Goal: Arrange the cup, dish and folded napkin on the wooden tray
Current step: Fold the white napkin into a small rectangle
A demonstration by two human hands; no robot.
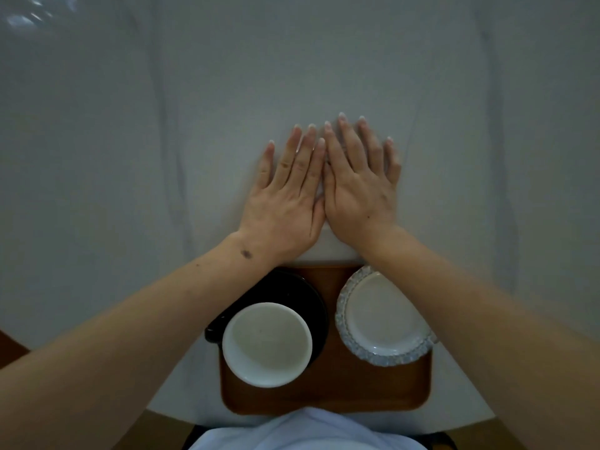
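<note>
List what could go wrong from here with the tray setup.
1. Both forearms reach over the wooden tray; drawing the left hand back low could clip the white cup.
2. The patterned dish overhangs the tray's right edge, right under the right forearm, so a brush from the right hand side may push it off.
3. The pale napkin under the palms barely stands out from the white cloth, so a crooked fold might go unnoticed.
</note>
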